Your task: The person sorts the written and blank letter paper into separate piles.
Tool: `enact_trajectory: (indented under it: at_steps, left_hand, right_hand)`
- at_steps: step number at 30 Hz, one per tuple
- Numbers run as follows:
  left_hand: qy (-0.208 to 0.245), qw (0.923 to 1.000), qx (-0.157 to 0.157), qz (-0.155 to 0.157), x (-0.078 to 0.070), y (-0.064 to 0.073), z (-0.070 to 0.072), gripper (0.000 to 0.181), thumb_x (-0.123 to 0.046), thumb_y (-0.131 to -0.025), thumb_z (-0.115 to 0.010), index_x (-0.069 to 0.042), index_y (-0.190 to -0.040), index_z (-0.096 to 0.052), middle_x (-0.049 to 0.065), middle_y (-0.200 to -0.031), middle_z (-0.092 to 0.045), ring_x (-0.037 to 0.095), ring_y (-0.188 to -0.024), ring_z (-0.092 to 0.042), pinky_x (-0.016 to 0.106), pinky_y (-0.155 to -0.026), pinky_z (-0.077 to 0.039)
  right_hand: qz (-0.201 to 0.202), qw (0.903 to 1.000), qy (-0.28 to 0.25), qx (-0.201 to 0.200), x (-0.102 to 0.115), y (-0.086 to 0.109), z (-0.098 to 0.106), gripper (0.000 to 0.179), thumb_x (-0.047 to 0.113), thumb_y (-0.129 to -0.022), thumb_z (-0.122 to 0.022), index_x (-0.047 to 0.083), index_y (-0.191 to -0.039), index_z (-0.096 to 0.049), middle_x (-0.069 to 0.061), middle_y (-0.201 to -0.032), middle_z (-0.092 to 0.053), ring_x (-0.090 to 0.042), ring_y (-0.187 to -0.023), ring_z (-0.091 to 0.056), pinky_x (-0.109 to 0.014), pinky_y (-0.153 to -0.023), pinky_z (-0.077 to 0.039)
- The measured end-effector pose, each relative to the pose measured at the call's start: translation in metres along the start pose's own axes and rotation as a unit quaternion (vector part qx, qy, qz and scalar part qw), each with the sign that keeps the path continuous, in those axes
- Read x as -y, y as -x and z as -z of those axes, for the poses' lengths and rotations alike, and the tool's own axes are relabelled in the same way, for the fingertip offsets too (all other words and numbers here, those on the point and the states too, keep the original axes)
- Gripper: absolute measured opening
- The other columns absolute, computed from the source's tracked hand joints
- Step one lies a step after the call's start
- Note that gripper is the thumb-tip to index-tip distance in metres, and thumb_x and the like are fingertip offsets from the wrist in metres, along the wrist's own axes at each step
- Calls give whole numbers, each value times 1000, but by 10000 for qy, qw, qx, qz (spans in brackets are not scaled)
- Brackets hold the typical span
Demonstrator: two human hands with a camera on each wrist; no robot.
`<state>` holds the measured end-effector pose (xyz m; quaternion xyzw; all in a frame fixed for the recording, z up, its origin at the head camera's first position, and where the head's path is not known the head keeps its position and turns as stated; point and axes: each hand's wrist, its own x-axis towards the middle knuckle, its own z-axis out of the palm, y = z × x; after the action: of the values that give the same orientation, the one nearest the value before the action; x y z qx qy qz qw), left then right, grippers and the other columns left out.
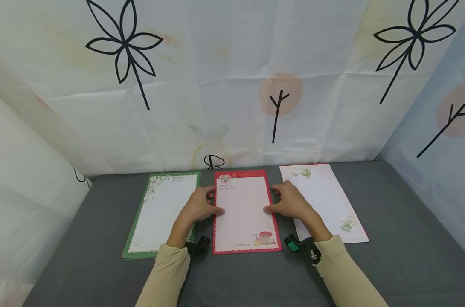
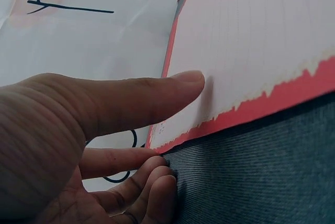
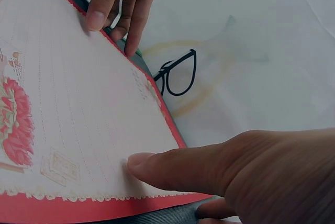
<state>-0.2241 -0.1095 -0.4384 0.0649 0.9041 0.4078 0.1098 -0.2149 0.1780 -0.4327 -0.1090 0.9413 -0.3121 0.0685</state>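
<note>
A red-bordered sheet of lined letter paper (image 1: 243,217) lies in the middle of the table, with a flower print at its top left and a printed scene at its lower right. My left hand (image 1: 198,204) holds its left edge, thumb on top and the other fingers at the side. At the opposite edge my right hand (image 1: 292,200) holds it the same way; its thumb (image 3: 162,169) lies over the paper in the right wrist view. In the left wrist view, the left thumb (image 2: 157,96) extends over the sheet, with fingertips right at the red border.
Green-bordered letter paper (image 1: 159,217) lies on the left, partly behind the left hand. White letter paper with leaf prints (image 1: 324,196) lies on the right, under the right forearm. The grey table (image 1: 232,281) meets a patterned cloth backdrop (image 1: 225,85) behind.
</note>
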Motion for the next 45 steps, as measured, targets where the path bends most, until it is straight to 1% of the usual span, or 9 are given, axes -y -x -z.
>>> enact_trajectory:
  at_steps: [4,13,17,23,28,32,37,41,45]
  left_hand:
    - [-122,9999,12,27,-1,-1,-1,77,-8,-76,-89,10,-141,-52,19,-117,-61,30,-103,-58,46,-86,-51]
    - [-255,9996,-66,90,-4,0,-2,75,-8,-78,-87,11,-140,-52,19,-115,-62,30,-101,-59,47,-87,-51]
    - [-122,9997,-114,165,-5,0,-2,71,-7,-79,-86,9,-140,-53,18,-114,-63,29,-99,-59,46,-85,-51]
    - [81,9997,-158,169,-6,0,-2,68,-3,-79,-84,8,-139,-54,15,-111,-64,26,-94,-61,42,-80,-52]
    - [229,9993,-238,154,-6,1,-1,63,1,-81,-81,7,-138,-56,14,-104,-66,23,-87,-64,38,-74,-53]
    - [505,9980,-324,197,-6,1,0,58,4,-83,-77,6,-137,-56,14,-98,-66,23,-82,-65,35,-69,-52]
    - [624,9969,-399,257,-6,2,1,59,2,-85,-75,4,-140,-54,12,-93,-70,22,-77,-64,36,-69,-51]
    - [641,9968,-403,272,-6,3,0,60,0,-87,-76,5,-142,-51,11,-88,-71,20,-73,-65,37,-69,-52]
    - [936,9942,-343,401,-5,4,0,52,-1,-89,-75,6,-136,-54,11,-87,-72,19,-71,-67,36,-68,-55]
  right_hand:
    - [-1,9999,144,-11,1,-1,-1,73,23,-78,-87,-13,-135,-57,-24,-113,-55,-34,-102,-57,-49,-84,-52]
    - [29,9997,228,-27,6,0,-2,71,21,-78,-87,-10,-134,-59,-26,-116,-54,-35,-106,-54,-49,-83,-53]
    - [-45,9998,180,-95,6,0,-3,69,20,-79,-87,-11,-134,-59,-26,-116,-54,-37,-107,-54,-51,-84,-52]
    - [-81,9996,141,-218,7,-1,-4,67,21,-80,-85,-13,-131,-59,-25,-110,-57,-36,-102,-57,-49,-82,-52]
    - [-136,9994,-215,-233,5,0,-4,61,19,-83,-83,-12,-131,-60,-24,-110,-59,-34,-101,-58,-49,-83,-52]
    - [-135,9980,-557,-248,4,0,-2,55,16,-86,-79,-10,-131,-60,-20,-110,-62,-31,-98,-60,-44,-79,-52]
    - [-13,9946,-978,-344,5,-1,-2,55,11,-88,-77,-6,-136,-57,-13,-101,-68,-24,-89,-67,-35,-70,-53]
    - [125,9922,-1146,-474,5,-2,-3,56,5,-87,-75,-4,-138,-56,-11,-93,-71,-20,-79,-68,-33,-66,-53]
    - [35,9910,-1208,-579,5,-1,-3,57,2,-86,-75,-2,-140,-56,-9,-88,-73,-18,-73,-67,-34,-65,-52]
